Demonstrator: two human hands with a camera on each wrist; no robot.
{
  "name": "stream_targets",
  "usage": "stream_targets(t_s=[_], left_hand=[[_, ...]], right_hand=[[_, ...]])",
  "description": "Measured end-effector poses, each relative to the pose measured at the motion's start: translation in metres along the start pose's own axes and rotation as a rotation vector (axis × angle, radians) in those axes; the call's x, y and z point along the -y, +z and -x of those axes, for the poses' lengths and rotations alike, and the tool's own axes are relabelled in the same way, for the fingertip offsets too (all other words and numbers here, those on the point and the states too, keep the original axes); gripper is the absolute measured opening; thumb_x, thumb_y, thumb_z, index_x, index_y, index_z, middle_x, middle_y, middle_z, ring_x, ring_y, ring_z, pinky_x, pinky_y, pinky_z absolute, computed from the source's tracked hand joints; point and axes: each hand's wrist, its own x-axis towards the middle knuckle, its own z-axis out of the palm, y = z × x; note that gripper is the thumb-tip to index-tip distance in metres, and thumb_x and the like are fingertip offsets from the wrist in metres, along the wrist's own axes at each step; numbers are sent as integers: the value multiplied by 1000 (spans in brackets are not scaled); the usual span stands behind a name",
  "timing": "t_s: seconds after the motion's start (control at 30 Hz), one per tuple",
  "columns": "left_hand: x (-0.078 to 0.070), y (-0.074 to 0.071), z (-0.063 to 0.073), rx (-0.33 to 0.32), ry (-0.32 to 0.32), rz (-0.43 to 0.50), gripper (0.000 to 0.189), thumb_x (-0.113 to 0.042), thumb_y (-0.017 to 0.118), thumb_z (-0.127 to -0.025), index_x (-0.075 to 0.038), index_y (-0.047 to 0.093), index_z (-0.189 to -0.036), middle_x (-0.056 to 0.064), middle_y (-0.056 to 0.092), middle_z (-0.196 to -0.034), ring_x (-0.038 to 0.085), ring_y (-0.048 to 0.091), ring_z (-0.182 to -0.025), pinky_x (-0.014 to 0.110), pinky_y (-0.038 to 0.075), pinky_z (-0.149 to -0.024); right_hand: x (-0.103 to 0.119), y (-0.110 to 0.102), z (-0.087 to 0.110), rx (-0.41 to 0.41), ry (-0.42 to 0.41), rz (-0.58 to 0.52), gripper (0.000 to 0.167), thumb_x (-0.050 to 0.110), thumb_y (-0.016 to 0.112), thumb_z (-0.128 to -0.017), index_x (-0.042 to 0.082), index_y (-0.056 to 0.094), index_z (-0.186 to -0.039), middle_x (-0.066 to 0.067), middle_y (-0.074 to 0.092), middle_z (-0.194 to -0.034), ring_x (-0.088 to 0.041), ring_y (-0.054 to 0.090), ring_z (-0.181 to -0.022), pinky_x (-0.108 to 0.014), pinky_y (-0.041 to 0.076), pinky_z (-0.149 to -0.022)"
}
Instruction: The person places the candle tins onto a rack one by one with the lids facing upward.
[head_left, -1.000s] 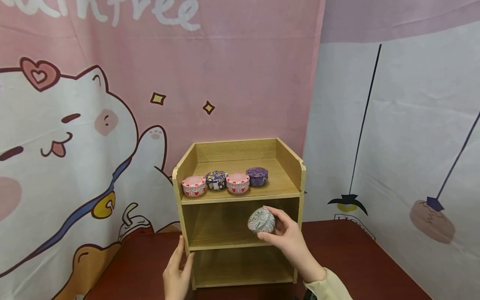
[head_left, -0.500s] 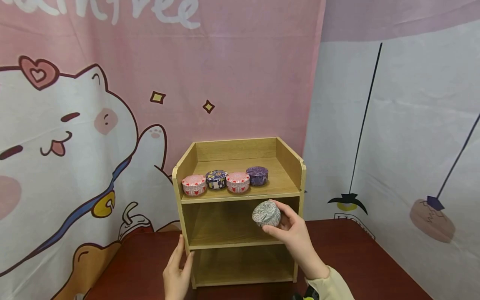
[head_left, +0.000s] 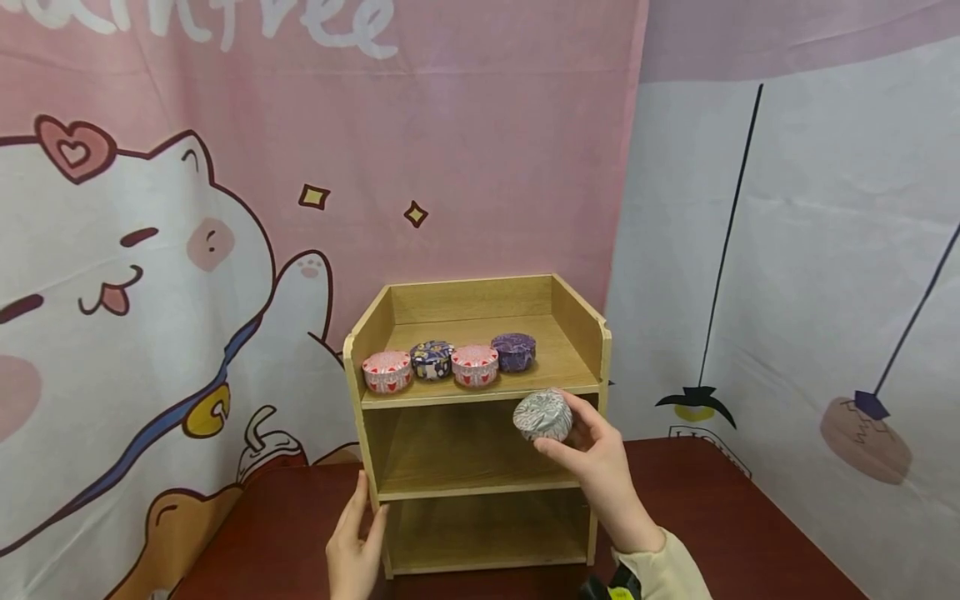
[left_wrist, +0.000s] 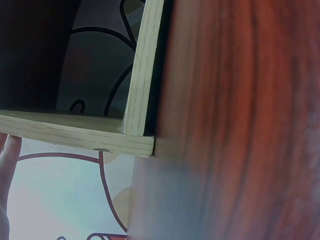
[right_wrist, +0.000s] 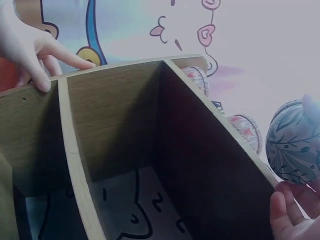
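My right hand [head_left: 600,454] pinches a round tin with a grey-white leaf pattern [head_left: 543,415] between thumb and fingers. In the head view the tin overlaps the front edge of the top shelf at its right side. The right wrist view shows the leafy side of the tin [right_wrist: 292,142] close up. My left hand [head_left: 356,542] rests its fingers against the left side panel of the wooden shelf unit [head_left: 480,493]. On the top shelf stand a pink tin [head_left: 387,372] at the left, a navy floral tin [head_left: 432,360], a second pink tin [head_left: 475,367] and a purple tin [head_left: 513,352].
The unit stands on a dark red table [head_left: 705,517]. Low walls [head_left: 472,302] border the top shelf at the back and sides. Behind hangs a pink cartoon cloth [head_left: 480,167], with a pale cloth [head_left: 810,250] at the right.
My right hand has raised the leaf-patterned tin and carried it a little to the right, tilting it slightly. The left hand and the tins on the shelf stay where they were.
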Motion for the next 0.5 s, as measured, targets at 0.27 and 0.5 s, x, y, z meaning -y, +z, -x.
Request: stream_targets(t_s=[0.27, 0.5], left_hand=[[1, 1, 2, -21, -8, -10, 79, 4, 82, -71, -17, 53, -142, 11, 62, -127, 18, 60, -106, 11, 50, -65], [3, 2, 1, -46, 30, 8, 81, 6, 82, -69, -16, 53, -142, 11, 63, -127, -3, 50, -113, 10, 49, -68]], right_hand=[[7, -2, -3, -19, -30, -73, 66, -12, 73, -78, -4, 48, -138, -21, 49, -135, -11, 59, -111, -22, 53, -83], [10, -4, -7, -50, -77, -67, 68, -12, 73, -78, -6, 45, -139, -19, 47, -139, -9, 55, -118, -21, 49, -90]])
